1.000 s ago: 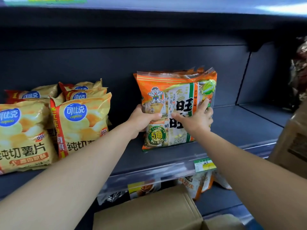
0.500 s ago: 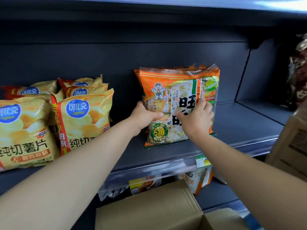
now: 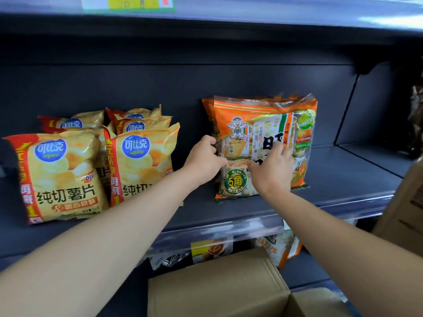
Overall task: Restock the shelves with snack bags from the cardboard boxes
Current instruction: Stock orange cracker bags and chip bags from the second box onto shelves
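An orange rice-cracker bag [image 3: 265, 124] stands upright on the dark grey shelf [image 3: 338, 179], with more orange bags behind it. My left hand [image 3: 203, 161] grips the front bag's left edge, fingers curled round it. My right hand [image 3: 272, 172] lies flat on the bag's front, fingers spread and pressing. A cardboard box [image 3: 217, 284] with open flaps sits below, between my arms.
Several yellow potato-chip bags [image 3: 66, 175] stand in rows at the shelf's left. A second cardboard box [image 3: 405, 207] leans in at the right edge. More snack packs [image 3: 274, 248] sit on the lower shelf. Dark packets [image 3: 417, 120] fill the neighbouring bay on the right.
Both hands have stayed on the orange bag and nudged it slightly back and upright. My left hand slid a little higher on its edge. The camera tilted, showing more of the shelf above.
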### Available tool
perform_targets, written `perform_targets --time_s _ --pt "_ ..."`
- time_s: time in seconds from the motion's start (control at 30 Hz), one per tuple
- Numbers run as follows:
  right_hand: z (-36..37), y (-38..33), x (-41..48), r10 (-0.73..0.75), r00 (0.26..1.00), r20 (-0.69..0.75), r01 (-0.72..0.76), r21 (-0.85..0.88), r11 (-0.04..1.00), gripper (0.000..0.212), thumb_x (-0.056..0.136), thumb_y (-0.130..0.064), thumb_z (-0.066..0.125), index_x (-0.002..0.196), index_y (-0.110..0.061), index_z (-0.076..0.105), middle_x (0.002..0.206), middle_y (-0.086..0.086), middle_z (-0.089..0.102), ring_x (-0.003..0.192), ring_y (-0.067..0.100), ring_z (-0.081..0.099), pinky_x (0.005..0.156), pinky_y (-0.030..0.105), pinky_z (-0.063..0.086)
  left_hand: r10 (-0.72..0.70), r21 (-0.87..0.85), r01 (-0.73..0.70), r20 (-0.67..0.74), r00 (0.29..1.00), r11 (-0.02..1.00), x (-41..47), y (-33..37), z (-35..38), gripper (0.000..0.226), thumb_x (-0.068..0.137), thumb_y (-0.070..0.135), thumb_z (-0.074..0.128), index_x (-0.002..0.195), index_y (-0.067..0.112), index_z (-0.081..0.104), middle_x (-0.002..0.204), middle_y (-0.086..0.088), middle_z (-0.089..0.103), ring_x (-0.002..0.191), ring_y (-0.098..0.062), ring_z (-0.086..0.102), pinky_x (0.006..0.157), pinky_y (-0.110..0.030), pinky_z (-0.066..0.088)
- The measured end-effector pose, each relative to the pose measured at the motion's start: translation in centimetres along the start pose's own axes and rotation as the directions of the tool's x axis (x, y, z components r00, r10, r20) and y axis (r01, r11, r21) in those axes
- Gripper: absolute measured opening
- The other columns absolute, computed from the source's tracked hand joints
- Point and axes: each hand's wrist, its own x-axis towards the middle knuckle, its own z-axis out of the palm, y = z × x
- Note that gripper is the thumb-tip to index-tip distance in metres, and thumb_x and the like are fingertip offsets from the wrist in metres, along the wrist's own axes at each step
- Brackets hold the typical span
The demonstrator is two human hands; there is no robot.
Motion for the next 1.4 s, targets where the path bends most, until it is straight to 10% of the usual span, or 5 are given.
perform_targets --time_s 0.23,0.63,1.17,1.4 --pt "-3.9 -4.4 -2.6 -0.270 0.949 0.164 0.300 -0.196 0.934 0.039 0.092 -0.025 0.055 0.127 -0.008 0.052 0.125 0.011 0.058 0.119 0.030 0.049 0.095 0.041 0.044 0.260 0.334 -0.275 0.089 0.961 0.902 -3.5 2.6 -4.1 0.039 0.090 0.012 0.058 0.127 0.017 0.049 0.121 0.001 0.054 0.109 -0.015 0.053 0.092 -0.031 0.047" --pt "-20.1 -19.8 -2.7 -0.230 0.842 0.488 0.407 -0.295 0.864 0.019 0.093 -0.028 0.047 0.099 -0.014 0.060 0.101 0.009 0.065 0.095 0.033 0.060 0.063 0.029 0.035 0.146 0.549 -0.378 0.418 0.897 0.746 -8.7 14.9 -19.4 0.034 0.094 0.025 0.053 0.128 0.022 0.053 0.124 0.004 0.059 0.114 -0.016 0.053 0.093 -0.033 0.046" --pt "-29.6 -38.8 6.4 -0.369 0.658 0.656 0.630 -0.210 0.748 0.009 0.093 -0.017 0.052 0.089 -0.010 0.053 0.098 0.013 0.065 0.079 0.029 0.056 0.061 0.031 0.040 -0.115 0.653 0.045 0.064 0.991 0.756 -6.6 26.4 -41.5 0.024 0.092 0.015 0.055 0.115 0.011 0.060 0.111 -0.008 0.064 0.100 -0.027 0.059 0.086 -0.038 0.049" --pt "-28.7 -40.8 7.1 -0.386 0.541 0.747 0.721 -0.177 0.670 0.028 0.095 -0.027 0.050 0.115 -0.007 0.056 0.112 0.014 0.062 0.104 0.031 0.058 0.073 0.034 0.042 -0.230 0.644 0.202 -0.042 0.972 0.738 -6.8 24.0 -43.4 0.030 0.091 0.012 0.055 0.121 0.007 0.058 0.118 -0.014 0.062 0.107 -0.030 0.058 0.089 -0.043 0.049"
